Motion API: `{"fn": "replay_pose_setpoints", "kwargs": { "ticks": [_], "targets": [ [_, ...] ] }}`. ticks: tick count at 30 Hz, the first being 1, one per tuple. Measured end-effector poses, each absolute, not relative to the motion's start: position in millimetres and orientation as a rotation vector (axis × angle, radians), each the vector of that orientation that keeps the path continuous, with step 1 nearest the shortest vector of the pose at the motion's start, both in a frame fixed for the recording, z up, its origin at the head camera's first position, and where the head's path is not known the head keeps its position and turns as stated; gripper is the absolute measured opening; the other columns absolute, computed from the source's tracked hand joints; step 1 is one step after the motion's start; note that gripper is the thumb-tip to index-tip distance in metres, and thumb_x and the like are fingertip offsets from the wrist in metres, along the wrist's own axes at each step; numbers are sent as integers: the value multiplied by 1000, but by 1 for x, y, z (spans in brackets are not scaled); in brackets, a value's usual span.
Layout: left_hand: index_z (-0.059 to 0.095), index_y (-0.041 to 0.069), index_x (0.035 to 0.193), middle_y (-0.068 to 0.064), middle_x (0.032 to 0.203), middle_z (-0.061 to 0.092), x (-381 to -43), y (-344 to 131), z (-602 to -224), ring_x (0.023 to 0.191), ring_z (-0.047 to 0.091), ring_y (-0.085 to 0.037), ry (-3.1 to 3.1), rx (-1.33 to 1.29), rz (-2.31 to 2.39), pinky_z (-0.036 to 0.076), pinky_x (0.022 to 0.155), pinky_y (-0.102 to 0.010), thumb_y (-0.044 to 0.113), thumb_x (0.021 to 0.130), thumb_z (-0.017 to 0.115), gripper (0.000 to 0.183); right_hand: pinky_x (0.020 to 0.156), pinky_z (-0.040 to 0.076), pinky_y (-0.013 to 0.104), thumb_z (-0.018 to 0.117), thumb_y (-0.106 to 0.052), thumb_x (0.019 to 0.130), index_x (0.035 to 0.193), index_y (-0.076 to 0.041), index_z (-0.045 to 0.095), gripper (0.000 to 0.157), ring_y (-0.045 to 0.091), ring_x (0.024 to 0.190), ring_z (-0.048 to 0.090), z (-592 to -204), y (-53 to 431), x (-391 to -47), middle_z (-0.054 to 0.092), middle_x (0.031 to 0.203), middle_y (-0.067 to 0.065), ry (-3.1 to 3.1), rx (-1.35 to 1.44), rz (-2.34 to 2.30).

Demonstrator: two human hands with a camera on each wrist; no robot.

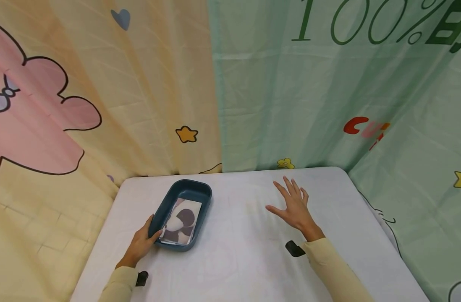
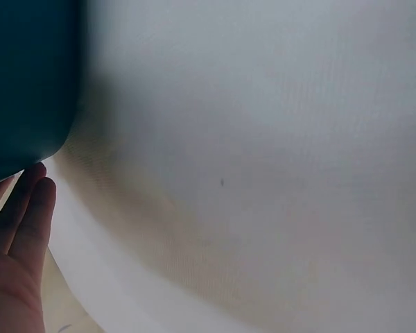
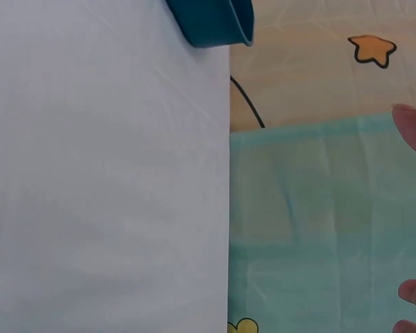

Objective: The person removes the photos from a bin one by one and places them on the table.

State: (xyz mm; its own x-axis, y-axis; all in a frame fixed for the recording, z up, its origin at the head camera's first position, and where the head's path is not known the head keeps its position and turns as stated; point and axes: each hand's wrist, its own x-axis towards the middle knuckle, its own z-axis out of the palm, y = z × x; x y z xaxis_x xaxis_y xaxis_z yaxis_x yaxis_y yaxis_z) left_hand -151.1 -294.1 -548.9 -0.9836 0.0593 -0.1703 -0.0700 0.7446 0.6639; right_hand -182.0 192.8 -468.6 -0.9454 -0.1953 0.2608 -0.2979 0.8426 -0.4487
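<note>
A dark blue rectangular tray [image 1: 205,209] with raised walls is at the left of the white table. In it lies a flat rectangular item [image 1: 181,222] printed with grey, white and pinkish shapes. My left hand [image 1: 139,243] grips the tray's near left side, thumb over the rim and fingers along the outside. The left wrist view shows the fingertips [image 2: 38,201] against the tray's lower edge. Over the right half of the table my right hand [image 1: 294,207] is held with fingers spread, nothing in it. Only its fingertips [image 3: 412,128] show at the right wrist view's edge.
A white cloth covers the table [image 1: 245,260], which has rounded far corners. Printed curtains, a yellow one [image 1: 158,84] and a green one [image 1: 260,92], hang close behind its far edge and along the sides. Dark wrist devices [image 1: 294,248] sit at both sleeves.
</note>
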Motion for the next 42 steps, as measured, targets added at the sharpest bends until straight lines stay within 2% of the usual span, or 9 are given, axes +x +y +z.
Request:
{"fn": "replay_pose_setpoints", "kwargs": {
  "ticks": [9, 23, 32, 42],
  "targets": [
    [10, -7, 150, -37, 151, 18, -146, -286, -553, 135, 23, -54, 2747, -64, 1118, 19, 109, -63, 18, 98, 55, 74, 106, 6, 67, 74, -46, 80, 146, -11, 40, 82, 45, 143, 11, -469, 195, -183, 21, 156, 22, -2822, 371, 736],
    [12, -9, 150, -36, 150, 21, -135, -273, -556, 135, 26, -54, 2789, -47, 1148, 22, 108, -62, 25, 97, 58, 78, 106, 8, 66, 75, -45, 79, 140, -10, 49, 75, 46, 142, 14, -472, 195, -183, 23, 155, 22, -2801, 383, 773],
    [19, -16, 145, -37, 147, 25, -124, -257, -562, 133, 29, -53, 2871, 34, 1218, 25, 107, -61, 21, 94, 63, 78, 106, 15, 61, 77, -39, 80, 136, -7, 52, 70, 44, 138, 24, -475, 196, -183, 32, 151, 22, -2752, 398, 816],
    [20, -19, 143, -39, 146, 24, -109, -235, -564, 134, 27, -53, 2888, 56, 1224, 25, 107, -61, 27, 92, 65, 82, 105, 18, 60, 77, -37, 81, 135, -7, 53, 66, 38, 134, 33, -475, 199, -182, 38, 146, 21, -2720, 395, 810]
  ]
}}
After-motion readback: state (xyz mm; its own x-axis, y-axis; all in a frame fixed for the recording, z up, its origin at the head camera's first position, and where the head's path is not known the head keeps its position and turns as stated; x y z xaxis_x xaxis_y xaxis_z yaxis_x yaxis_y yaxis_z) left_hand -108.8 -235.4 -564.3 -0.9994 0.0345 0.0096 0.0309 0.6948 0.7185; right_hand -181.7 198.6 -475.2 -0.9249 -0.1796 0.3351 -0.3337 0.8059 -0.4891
